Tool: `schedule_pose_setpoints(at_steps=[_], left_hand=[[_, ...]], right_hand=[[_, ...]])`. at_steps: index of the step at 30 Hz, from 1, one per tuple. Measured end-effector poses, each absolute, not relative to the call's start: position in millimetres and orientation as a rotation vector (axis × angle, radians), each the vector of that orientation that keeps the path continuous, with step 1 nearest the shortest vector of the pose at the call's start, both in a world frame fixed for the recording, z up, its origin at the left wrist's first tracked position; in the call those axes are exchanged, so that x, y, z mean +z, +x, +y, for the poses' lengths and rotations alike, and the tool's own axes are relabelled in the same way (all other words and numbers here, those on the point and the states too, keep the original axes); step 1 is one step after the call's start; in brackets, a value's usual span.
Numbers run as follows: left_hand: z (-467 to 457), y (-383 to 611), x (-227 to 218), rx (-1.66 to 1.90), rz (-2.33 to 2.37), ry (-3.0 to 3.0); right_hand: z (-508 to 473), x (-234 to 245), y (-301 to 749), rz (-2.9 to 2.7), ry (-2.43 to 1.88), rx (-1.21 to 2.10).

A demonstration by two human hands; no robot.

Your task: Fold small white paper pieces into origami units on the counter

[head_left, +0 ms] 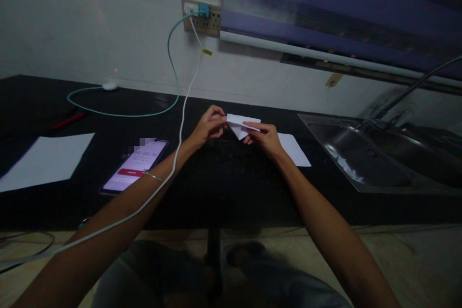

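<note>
A small folded sheet of white paper (238, 121) is held up over the black counter (216, 187), between my two hands. My left hand (211, 125) pinches its left corner with thumb and fingertips. On the other side, my right hand (264, 135) grips the right part, its fingers lying across the front and partly hiding it. One flap angles down to a point at the lower middle. Another white sheet (294, 149) lies flat on the counter just right of my right hand.
At left lie a larger white sheet (46, 161), a red pen-like object (70, 120) and a phone (135, 166) showing a timer. A white cable (183, 115) hangs across my left forearm from the wall socket (202, 18). A steel sink (361, 154) is set in at right.
</note>
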State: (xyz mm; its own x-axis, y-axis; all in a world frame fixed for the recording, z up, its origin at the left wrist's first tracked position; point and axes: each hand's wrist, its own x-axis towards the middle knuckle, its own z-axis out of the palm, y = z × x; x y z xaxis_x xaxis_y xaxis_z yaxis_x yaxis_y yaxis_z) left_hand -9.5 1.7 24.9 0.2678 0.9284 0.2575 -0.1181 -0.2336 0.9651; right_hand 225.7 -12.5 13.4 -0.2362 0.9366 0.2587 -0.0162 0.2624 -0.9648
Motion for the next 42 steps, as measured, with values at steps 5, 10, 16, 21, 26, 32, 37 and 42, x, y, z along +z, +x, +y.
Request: schedule_pose_setpoints(at_steps=[5,10,16,21,26,32,37,42], left_hand=[[-4,-5,30,0.981,0.81,1.332],[-14,-4,31,0.758,0.705,1.546],[-10,-2,21,0.877,0.718,1.726],[-9,2,20,0.917,0.747,1.71],[-11,3,23,0.917,0.822,1.647],[-9,2,16,0.831,0.838,1.638],[-8,3,10,0.812,0.791,1.628],[-4,1,8,0.878,0.835,1.62]], right_hand=[[-18,17,220,-1.571,-0.933,1.18],[-21,19,217,-1.63,-0.935,1.126],[-19,15,217,-1.625,-0.979,1.098],[-21,14,212,-1.635,-0.966,1.052],[-22,13,211,-1.646,-0.962,0.993],[-21,12,212,-1.666,-0.977,0.936],[-22,14,213,-1.69,-0.981,0.903],[-27,19,213,-1.818,-0.954,0.772]])
